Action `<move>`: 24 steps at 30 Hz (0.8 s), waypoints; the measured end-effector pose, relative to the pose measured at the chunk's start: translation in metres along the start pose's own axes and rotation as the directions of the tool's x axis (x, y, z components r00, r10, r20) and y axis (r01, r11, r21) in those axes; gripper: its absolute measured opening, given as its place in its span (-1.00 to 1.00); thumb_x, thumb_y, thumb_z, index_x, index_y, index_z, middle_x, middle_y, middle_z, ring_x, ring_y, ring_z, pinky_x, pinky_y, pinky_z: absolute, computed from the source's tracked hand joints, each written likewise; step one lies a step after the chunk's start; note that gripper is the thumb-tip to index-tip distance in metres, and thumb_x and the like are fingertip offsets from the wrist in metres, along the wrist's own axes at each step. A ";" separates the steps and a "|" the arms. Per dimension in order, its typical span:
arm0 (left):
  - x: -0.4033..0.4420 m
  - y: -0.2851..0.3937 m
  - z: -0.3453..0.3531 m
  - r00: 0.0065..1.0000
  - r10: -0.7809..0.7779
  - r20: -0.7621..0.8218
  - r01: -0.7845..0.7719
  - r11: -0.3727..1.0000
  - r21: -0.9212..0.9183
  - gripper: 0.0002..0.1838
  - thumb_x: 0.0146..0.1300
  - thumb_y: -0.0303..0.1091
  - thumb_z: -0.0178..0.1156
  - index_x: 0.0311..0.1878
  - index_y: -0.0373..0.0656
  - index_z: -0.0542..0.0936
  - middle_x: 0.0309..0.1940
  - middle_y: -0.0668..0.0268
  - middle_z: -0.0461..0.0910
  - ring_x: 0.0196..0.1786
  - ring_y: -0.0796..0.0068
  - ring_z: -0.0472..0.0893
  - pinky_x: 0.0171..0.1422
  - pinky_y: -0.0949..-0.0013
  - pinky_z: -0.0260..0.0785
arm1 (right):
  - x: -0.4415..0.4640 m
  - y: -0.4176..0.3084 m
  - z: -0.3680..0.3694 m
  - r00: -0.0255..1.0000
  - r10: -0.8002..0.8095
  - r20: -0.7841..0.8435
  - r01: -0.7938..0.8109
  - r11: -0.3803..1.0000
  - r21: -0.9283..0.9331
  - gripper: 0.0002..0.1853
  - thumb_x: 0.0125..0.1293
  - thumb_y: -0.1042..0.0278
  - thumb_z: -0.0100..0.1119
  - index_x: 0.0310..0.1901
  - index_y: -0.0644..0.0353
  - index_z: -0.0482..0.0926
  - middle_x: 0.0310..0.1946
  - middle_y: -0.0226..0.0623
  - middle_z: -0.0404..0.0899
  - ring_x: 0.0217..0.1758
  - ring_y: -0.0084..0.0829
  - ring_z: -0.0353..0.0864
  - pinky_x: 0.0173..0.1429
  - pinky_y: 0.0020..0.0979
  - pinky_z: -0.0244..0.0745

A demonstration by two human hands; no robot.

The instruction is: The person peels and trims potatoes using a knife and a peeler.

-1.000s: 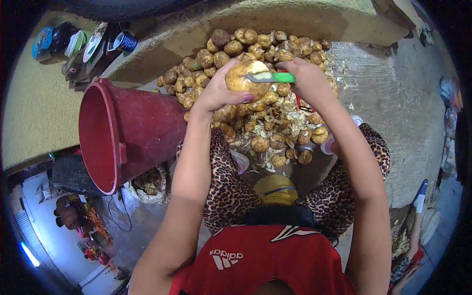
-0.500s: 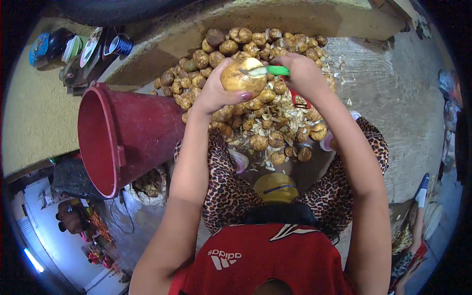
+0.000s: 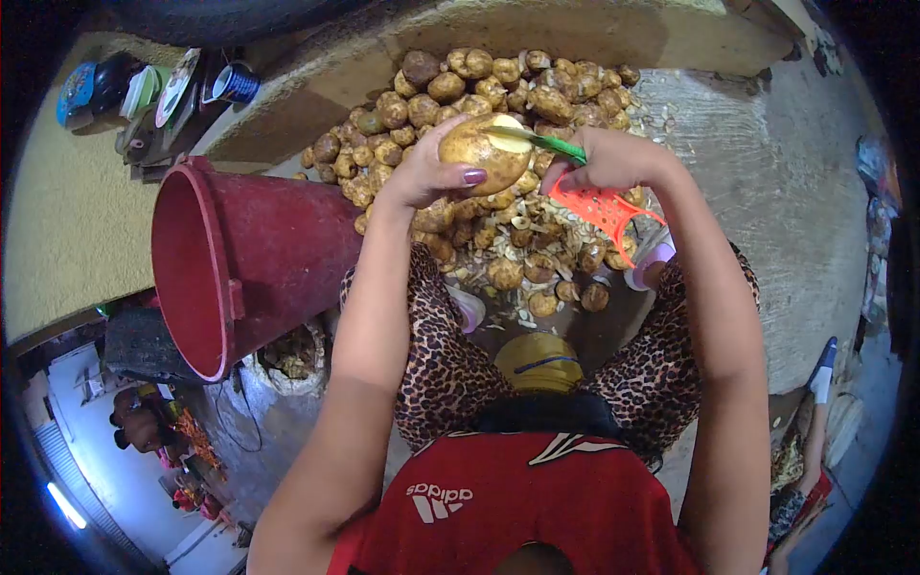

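Observation:
My left hand (image 3: 422,172) grips a large yellow-brown root vegetable (image 3: 470,158), whose top right shows a pale peeled patch. In my right hand (image 3: 609,158) is a green-handled knife (image 3: 556,144), its blade lying against that patch. An orange-red perforated tool (image 3: 594,209) hangs beneath the right hand, apparently held in it too. Below and beyond both hands lies a heap of smaller brown roots (image 3: 446,88), with pale peel scraps (image 3: 565,240) scattered among them.
A big red bucket (image 3: 278,249) lies tilted at the left. Beyond the heap runs a low wall (image 3: 661,43). Dishes and a blue cup (image 3: 237,84) are at the upper left. A yellow object (image 3: 539,362) sits between the legs. Other people appear at the lower left and lower right.
The knife has tilted, its handle end now lower right. My right hand has turned, and the orange-red tool under it shows far more fully. The vegetable has shifted slightly right.

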State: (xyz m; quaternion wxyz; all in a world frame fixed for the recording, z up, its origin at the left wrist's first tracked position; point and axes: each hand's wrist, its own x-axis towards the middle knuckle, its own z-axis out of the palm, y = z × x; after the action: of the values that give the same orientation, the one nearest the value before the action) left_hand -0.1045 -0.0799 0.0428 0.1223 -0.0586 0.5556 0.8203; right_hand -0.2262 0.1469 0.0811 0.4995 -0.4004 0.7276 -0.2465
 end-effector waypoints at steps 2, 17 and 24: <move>0.000 0.001 -0.001 1.000 -0.008 0.026 0.009 1.000 -0.028 -0.12 -0.24 -0.45 0.41 0.22 -0.31 0.20 -0.05 0.26 0.45 -0.07 0.46 0.52 -0.01 0.43 0.43 | -0.002 -0.002 0.002 1.000 -0.009 0.016 0.009 1.000 0.009 -0.75 0.02 0.48 0.18 -0.21 0.07 0.64 -0.58 -0.47 0.54 -0.57 -0.64 0.41 -0.46 -0.51 0.34; 0.001 0.009 0.007 0.997 0.068 -0.030 -0.070 0.995 -0.068 -0.18 -0.23 -0.41 0.39 0.19 -0.26 0.25 -0.02 0.28 0.44 0.01 0.49 0.47 0.12 0.45 0.34 | -0.012 0.004 0.006 0.996 -0.085 -0.007 0.085 0.986 0.143 -0.76 0.01 0.44 0.19 -0.23 0.14 0.65 -0.55 -0.47 0.57 -0.52 -0.63 0.42 -0.40 -0.52 0.34; -0.002 0.014 0.004 0.998 0.058 0.036 -0.057 0.998 -0.022 -0.14 -0.28 -0.34 0.41 0.18 -0.26 0.25 -0.03 0.27 0.44 0.02 0.47 0.46 0.12 0.40 0.34 | -0.006 0.011 0.014 0.997 -0.065 0.042 0.060 0.990 0.124 -0.76 0.00 0.46 0.17 -0.24 0.15 0.66 -0.52 -0.46 0.59 -0.48 -0.63 0.45 -0.34 -0.52 0.37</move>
State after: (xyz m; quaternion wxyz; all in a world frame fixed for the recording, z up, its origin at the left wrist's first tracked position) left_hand -0.1059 -0.0811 0.0570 0.1081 -0.0287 0.5463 0.8301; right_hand -0.2154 0.1591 0.0705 0.5317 -0.3970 0.6865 -0.2972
